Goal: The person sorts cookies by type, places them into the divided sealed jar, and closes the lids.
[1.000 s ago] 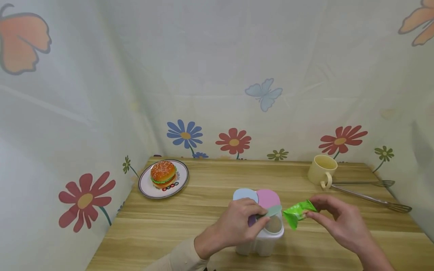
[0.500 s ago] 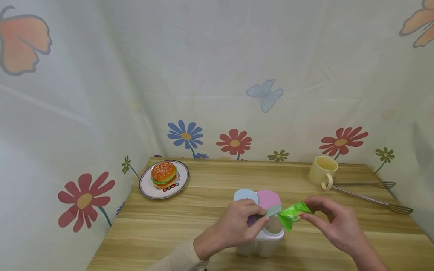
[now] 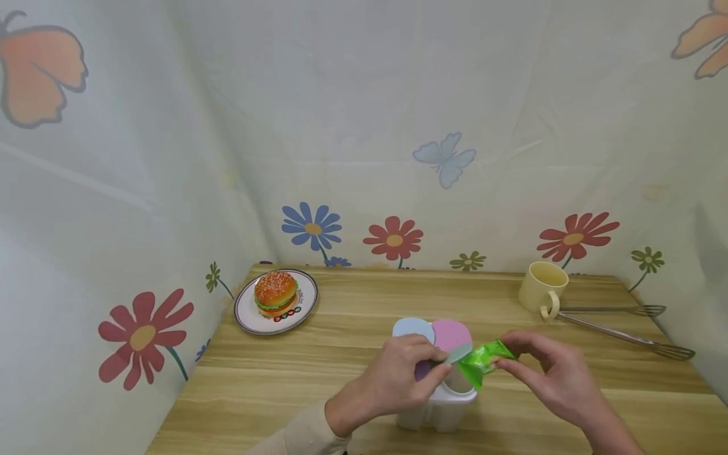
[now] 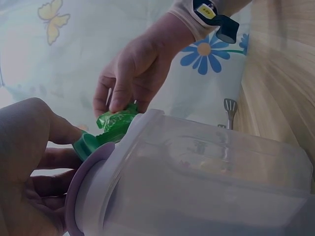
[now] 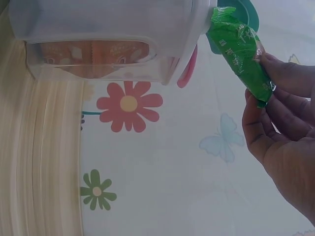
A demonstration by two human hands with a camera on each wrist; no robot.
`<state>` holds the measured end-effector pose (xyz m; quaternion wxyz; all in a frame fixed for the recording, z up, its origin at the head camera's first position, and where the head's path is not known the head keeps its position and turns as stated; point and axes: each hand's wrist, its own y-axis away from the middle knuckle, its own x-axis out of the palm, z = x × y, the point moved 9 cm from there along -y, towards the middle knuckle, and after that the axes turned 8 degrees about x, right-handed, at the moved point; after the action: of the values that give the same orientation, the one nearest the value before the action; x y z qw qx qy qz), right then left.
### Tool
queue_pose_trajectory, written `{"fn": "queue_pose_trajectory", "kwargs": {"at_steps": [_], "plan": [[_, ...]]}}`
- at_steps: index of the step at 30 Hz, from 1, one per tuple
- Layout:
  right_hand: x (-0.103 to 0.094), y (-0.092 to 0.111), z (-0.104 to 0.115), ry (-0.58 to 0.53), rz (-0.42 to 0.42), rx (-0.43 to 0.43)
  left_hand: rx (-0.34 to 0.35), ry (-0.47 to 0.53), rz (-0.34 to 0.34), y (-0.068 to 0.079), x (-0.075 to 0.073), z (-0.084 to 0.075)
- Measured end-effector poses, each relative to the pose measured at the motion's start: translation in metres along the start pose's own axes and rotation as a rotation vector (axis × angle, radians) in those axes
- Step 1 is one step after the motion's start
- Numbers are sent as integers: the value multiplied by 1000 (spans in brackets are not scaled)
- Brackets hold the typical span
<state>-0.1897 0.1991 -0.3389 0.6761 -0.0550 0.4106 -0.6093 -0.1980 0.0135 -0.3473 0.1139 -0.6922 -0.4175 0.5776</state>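
Note:
A translucent canister [image 3: 432, 417] with several compartments and round coloured lids stands near the table's front. My left hand [image 3: 392, 379] pinches its green lid [image 3: 459, 354], lifted from one round opening. A blue lid [image 3: 412, 328] and a pink lid [image 3: 452, 333] lie flat; a purple lid [image 4: 81, 191] is partly behind the left hand. My right hand [image 3: 554, 376] pinches a small green foil packet [image 3: 483, 361] by its right end. The packet's free end overlaps the raised lid and the opening's rim. Through the canister wall, the right wrist view shows a brown-orange packet [image 5: 93, 53] inside.
At the table's back left, a toy hamburger [image 3: 275, 294] sits on a white plate [image 3: 244, 309]. A yellow mug [image 3: 540, 291] stands at back right, with two metal-headed utensils [image 3: 625, 332] beside it. Flower-printed cloth [image 3: 364, 126] walls the table's back and sides.
My right hand has moved left with the green packet, bringing its end over the canister's opening. The left hand keeps holding the green lid up in place.

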Motion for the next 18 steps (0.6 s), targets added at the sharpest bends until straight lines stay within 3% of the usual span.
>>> {"fn": "queue_pose_trajectory", "kwargs": {"at_steps": [18], "plan": [[3, -4, 1, -57, 26, 18, -38, 62, 42, -6, 1, 4]]}}
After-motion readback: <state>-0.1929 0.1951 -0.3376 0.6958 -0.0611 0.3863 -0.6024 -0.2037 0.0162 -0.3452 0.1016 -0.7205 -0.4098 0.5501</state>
